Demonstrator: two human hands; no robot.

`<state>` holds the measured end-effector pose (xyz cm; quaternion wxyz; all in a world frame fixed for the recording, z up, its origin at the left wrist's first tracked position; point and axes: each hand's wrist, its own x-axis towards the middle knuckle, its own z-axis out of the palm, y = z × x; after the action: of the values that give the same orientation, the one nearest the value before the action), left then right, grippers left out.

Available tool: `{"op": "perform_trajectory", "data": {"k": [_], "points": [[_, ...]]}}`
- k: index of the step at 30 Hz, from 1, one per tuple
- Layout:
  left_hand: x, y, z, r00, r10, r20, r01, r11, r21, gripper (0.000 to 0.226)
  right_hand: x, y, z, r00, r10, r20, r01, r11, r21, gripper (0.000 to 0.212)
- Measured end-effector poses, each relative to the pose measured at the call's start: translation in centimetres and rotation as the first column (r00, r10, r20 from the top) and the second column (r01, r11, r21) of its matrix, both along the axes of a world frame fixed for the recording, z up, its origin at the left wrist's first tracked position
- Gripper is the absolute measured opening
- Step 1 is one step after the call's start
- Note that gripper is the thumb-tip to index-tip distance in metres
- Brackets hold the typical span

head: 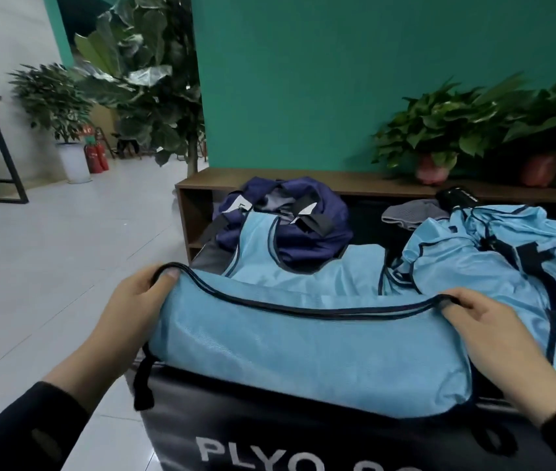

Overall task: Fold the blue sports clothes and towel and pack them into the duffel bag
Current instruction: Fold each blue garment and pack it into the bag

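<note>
**Soft jersey held by its hem, more blue cloth waiting**

While only the head view is on offer, it shows enough to judge the cloth. Both hands hold one light blue jersey (303, 351) by its dark-piped hem: the left hand (127, 311) has its fingers (167, 275) curled over the hem's left corner, thumb on top, and the right hand (497, 338) pinches the right corner the same way. This garment lies across the near part of a black padded surface (269, 430) printed with pale letters, its shoulder straps reaching away toward the far edge.

I judge the fabric thin, light and limp, a slick mesh that will slide on itself and slump wherever it is not held. Corners and the piped edges look the best places to grip, since the binding gives the fingers something firm.

Counted: one jersey in hand; one crumpled heap of matching blue clothes (493, 253) at the right edge, possibly more than one piece, though the folds hide that; one navy duffel bag (307, 232) at the far edge, unzipped; one grey cloth (412, 214) behind the heap, perhaps the towel. Two potted plants (439, 130) stand on the wooden shelf (354, 183) beyond.
</note>
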<state>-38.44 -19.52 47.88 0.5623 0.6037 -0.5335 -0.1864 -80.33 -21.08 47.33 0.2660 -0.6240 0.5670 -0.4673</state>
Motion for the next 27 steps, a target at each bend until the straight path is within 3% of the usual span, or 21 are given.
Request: {"op": "perform_trajectory", "data": {"k": [8,12,13,15,17,19,20,23,25,27], "points": [[-0.8,-9.9,2.5,0.988,0.053,0.143,-0.060,0.997,0.043,0.022,-0.3,-10.4,2.5,0.993,-0.095,-0.072,0.100,0.993,0.067,0.020],[0.1,-19.6,6.1,0.942,0.058,0.332,-0.096,0.991,0.097,0.023,-0.1,-21.4,5.7,0.971,-0.171,-0.168,0.183,0.981,0.058,0.029],[0.1,-21.6,6.9,0.921,0.072,0.382,-0.130,0.983,0.128,0.021,0.4,-23.4,6.4,0.959,-0.171,-0.227,0.191,0.979,0.069,0.022],[-0.7,-24.5,7.8,0.842,0.101,0.529,-0.185,0.977,0.109,0.032,1.9,-25.9,7.4,0.891,-0.191,-0.412,0.223,0.974,0.031,0.037],[-3.3,-24.4,7.6,0.758,0.107,0.644,-0.129,0.992,-0.014,0.041,4.5,-25.0,7.2,0.858,-0.211,-0.469,0.185,0.978,-0.100,0.041],[-7.5,-21.4,4.9,0.732,-0.004,0.681,0.048,0.998,-0.047,0.028,7.0,-21.7,4.9,0.902,-0.118,-0.415,0.035,0.979,-0.203,0.021],[-9.6,-19.1,2.8,0.719,-0.068,0.692,0.123,0.992,-0.030,0.022,8.0,-19.5,2.9,0.914,-0.043,-0.404,-0.044,0.978,-0.203,0.012],[-13.2,-13.8,-4.1,0.608,-0.200,0.769,0.232,0.970,0.069,0.033,10.0,-12.9,-3.9,0.850,0.143,-0.506,-0.195,0.980,-0.050,0.022],[-13.1,-13.5,-7.3,0.599,-0.263,0.757,0.245,0.959,0.139,0.042,10.0,-10.9,-6.7,0.789,0.149,-0.596,-0.242,0.967,-0.078,0.027],[-12.2,-13.8,-7.9,0.608,-0.334,0.720,0.284,0.939,0.195,0.047,9.6,-10.6,-7.2,0.795,0.175,-0.581,-0.270,0.959,-0.081,0.036]]}}
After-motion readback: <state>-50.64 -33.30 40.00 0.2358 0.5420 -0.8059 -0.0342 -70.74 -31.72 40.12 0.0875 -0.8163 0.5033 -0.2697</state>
